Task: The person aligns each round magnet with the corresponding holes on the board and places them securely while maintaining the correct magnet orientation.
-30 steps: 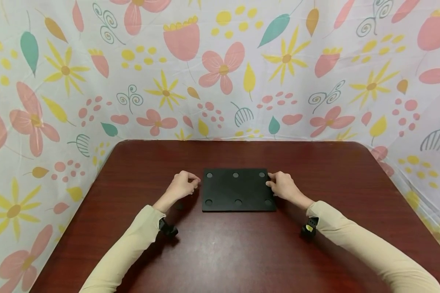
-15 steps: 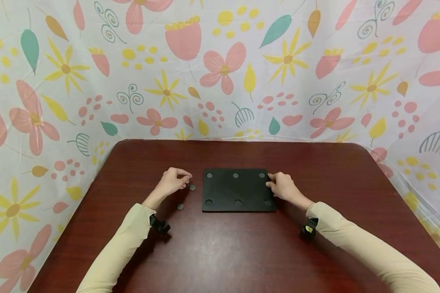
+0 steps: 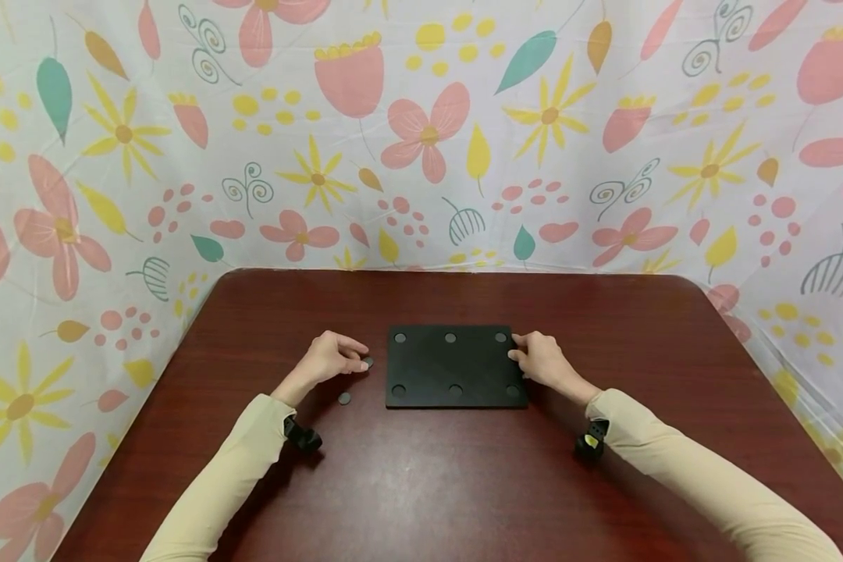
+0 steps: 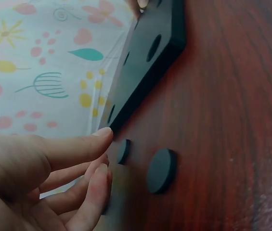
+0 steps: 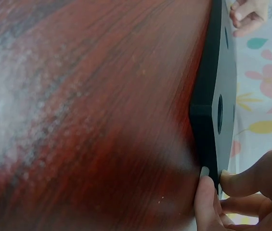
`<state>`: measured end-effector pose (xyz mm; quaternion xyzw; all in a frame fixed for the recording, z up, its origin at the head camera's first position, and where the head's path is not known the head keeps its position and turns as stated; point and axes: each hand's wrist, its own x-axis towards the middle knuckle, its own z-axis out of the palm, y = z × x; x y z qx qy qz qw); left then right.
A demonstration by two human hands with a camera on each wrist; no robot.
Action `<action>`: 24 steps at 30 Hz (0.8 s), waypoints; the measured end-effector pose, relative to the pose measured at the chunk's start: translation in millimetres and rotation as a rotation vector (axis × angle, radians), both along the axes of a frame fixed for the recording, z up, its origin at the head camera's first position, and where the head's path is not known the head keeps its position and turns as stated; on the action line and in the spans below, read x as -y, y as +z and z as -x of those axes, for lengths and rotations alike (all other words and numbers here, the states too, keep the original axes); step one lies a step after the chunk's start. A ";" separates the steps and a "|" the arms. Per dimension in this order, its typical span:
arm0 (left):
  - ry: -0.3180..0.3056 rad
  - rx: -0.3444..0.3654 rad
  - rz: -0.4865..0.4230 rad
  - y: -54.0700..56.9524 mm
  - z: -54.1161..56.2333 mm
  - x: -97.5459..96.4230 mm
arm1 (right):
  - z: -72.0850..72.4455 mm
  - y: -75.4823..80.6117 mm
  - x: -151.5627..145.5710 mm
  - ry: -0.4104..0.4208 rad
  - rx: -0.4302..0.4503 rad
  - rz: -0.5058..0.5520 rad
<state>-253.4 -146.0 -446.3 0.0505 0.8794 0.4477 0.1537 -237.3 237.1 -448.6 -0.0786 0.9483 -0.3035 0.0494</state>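
A black rectangular board (image 3: 453,363) with several round recesses lies on the table. My right hand (image 3: 541,357) grips its right edge, thumb on the top face and fingers at the side in the right wrist view. Left of the board, my left hand (image 3: 329,357) is lowered beside a small dark disc (image 3: 368,363), fingertips right at it. The left wrist view shows this disc (image 4: 123,151) just beyond the thumb and fingertips, with a gap between them. A second disc (image 4: 162,171) lies flat closer to the body. Another dark bit shows partly hidden behind the left fingers.
The glossy reddish-brown wooden table (image 3: 421,476) ends at the back against a white curtain (image 3: 421,211) printed with flowers and leaves. Dark cameras are strapped to both wrists, below cream sleeves (image 3: 218,484).
My left hand has drawn back leftward from the board, uncovering the discs, then lowered its fingertips to the nearer-to-board disc. The right hand stays on the board's edge.
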 end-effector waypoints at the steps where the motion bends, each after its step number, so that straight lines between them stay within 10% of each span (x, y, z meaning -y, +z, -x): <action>1: 0.003 0.005 0.009 -1.3 0.0 -0.6 | -0.1 0.3 -0.1 0.000 0.000 0.000; 24: 0.064 -0.046 0.119 -8.4 0.6 -7.5 | 0.3 0.3 -1.2 -0.014 0.002 -0.002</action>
